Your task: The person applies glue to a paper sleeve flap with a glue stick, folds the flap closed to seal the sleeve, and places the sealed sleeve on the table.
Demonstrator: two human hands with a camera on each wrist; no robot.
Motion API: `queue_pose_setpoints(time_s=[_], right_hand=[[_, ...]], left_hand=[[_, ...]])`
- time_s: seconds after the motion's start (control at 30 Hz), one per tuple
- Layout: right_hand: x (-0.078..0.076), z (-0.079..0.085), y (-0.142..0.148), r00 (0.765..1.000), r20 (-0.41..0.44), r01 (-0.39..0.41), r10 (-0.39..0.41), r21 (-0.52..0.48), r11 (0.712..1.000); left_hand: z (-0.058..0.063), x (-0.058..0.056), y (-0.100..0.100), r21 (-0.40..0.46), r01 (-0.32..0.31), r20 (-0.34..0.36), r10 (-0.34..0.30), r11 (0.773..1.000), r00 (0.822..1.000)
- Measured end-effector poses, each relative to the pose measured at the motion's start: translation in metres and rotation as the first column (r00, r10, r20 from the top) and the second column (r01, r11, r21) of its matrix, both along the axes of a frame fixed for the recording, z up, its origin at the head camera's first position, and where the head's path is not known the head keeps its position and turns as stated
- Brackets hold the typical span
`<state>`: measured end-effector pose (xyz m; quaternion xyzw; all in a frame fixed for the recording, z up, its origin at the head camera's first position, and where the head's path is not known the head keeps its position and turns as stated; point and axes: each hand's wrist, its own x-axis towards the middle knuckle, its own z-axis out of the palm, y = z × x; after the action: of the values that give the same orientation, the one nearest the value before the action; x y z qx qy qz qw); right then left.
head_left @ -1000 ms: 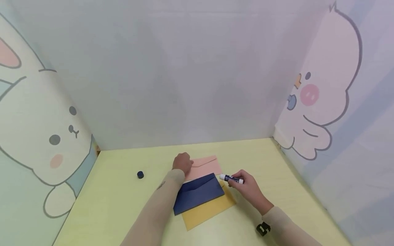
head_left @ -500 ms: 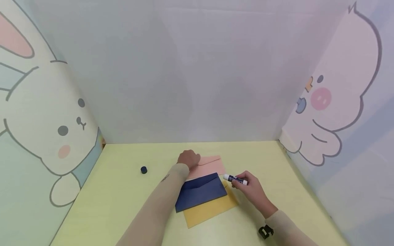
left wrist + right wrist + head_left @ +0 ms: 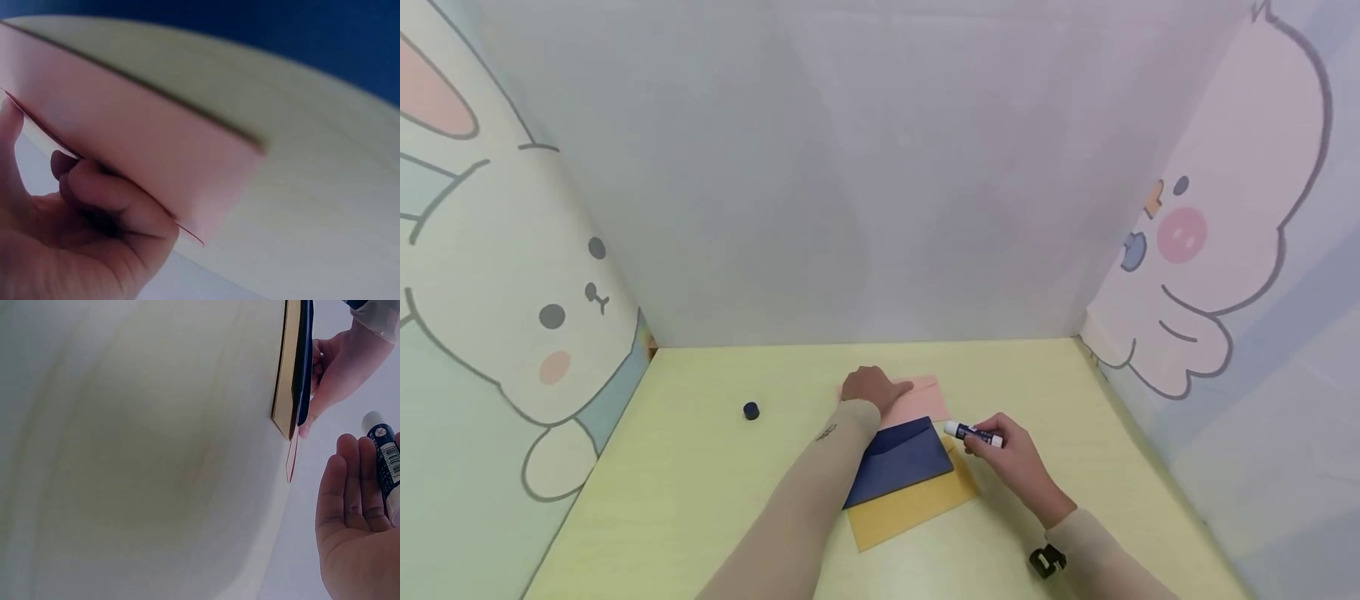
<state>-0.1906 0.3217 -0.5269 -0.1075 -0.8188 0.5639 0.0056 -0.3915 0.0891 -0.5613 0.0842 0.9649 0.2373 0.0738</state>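
Note:
A pink envelope [image 3: 928, 408] lies flat near the middle of the table. My left hand [image 3: 868, 387] presses on its flap, fingers curled under; in the left wrist view the thumb [image 3: 9, 125] reaches along the flap's edge on the pink paper [image 3: 137, 131]. Just nearer lies a navy blue envelope [image 3: 902, 462], partly under the left sleeve, overlapping a yellow envelope [image 3: 917, 510]. Right of them my right hand [image 3: 1017, 457] holds a glue stick [image 3: 974, 434] above the table, its white end pointing left. The right wrist view shows the glue stick's barcode label [image 3: 389, 456] too.
A small dark cap [image 3: 751, 411] stands on the table [image 3: 700, 483] to the left. A grey-white back wall [image 3: 865, 208] and side walls with cartoon animals enclose the table. A black strap piece [image 3: 1047, 561] sits by the right wrist.
My left hand has slid rightwards along the pink envelope's flap, its thumb now stretched out. The right hand keeps hold of the glue stick in about the same place. The head view shifted slightly.

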Motion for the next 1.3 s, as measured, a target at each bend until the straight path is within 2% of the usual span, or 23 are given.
queue_pose_setpoints(time_s=[0.2, 0.47, 0.77, 1.03, 1.3], right_hand=[[-0.003, 0.004, -0.004, 1.0, -0.022, -0.016, 0.016, 0.009, 1.0], [-0.004, 0.002, -0.008, 1.0, -0.017, -0.015, 0.015, -0.006, 1.0], [0.0, 0.002, -0.008, 1.0, -0.002, -0.006, 0.006, 0.009, 1.0], [0.001, -0.002, -0.01, 1.0, 0.001, -0.018, 0.018, -0.003, 1.0], [0.003, 0.0, -0.008, 1.0, -0.004, -0.026, 0.026, 0.017, 1.0]], left_hand=[[0.007, -0.001, -0.002, 0.024, -0.002, -0.011, 0.002, 1.0, 1.0], [0.005, -0.004, -0.013, 0.069, 0.009, -0.043, -0.006, 0.998, 0.999], [0.021, 0.002, -0.02, 0.042, 0.023, -0.005, -0.023, 0.999, 1.0], [0.019, -0.003, -0.033, 0.059, 0.044, 0.003, -0.045, 0.997, 0.999], [0.021, -0.007, -0.04, 0.024, 0.157, 0.065, -0.158, 0.987, 0.985]])
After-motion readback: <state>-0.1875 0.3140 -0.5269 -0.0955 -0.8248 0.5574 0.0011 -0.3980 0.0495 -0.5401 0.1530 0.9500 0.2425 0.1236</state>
